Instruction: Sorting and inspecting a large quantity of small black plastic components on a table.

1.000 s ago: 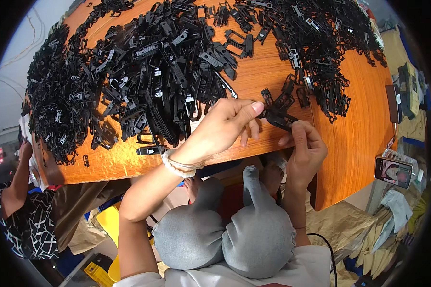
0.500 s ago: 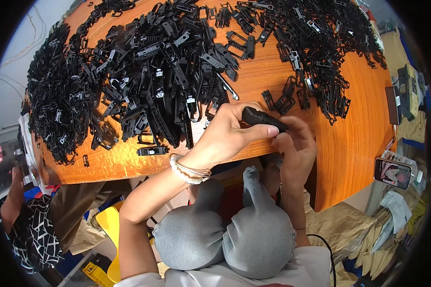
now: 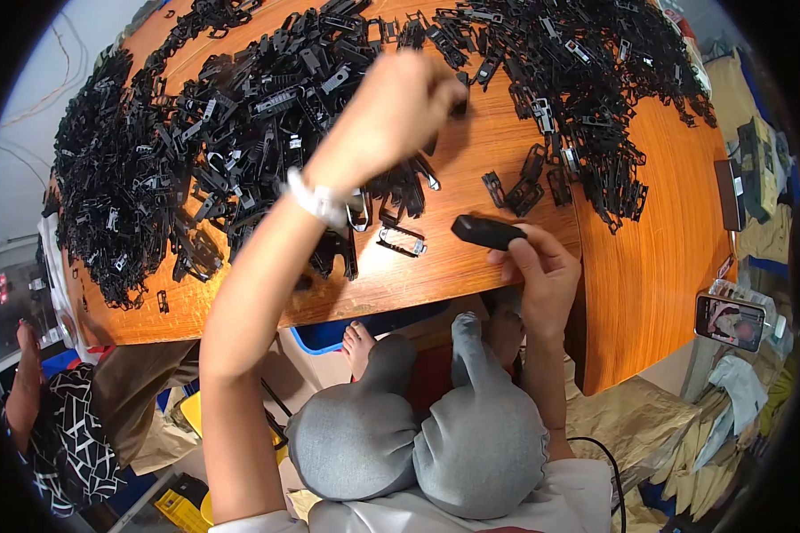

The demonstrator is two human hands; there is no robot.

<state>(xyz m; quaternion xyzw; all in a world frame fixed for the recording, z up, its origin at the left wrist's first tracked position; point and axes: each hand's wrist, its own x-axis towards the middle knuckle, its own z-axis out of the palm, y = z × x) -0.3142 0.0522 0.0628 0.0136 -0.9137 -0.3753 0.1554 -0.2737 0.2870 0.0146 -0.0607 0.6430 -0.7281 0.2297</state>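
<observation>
Covering most of the orange wooden desk (image 3: pixel 507 151) are black clips (image 3: pixel 240 133). Right hand (image 3: pixel 542 271) grips a black part (image 3: pixel 489 233) near the front edge; left hand (image 3: pixel 400 111), curled, reaches into the clips. Phone (image 3: pixel 731 322) lies right.

We count two hands at work, left hand (image 3: pixel 400 107) and right hand (image 3: pixel 542 271). One black assembled piece (image 3: pixel 489 233) near the surface's (image 3: pixel 507 151) front edge. Black clips (image 3: pixel 196 151) heaped across the far side: too many to count. One phone (image 3: pixel 731 322).
</observation>
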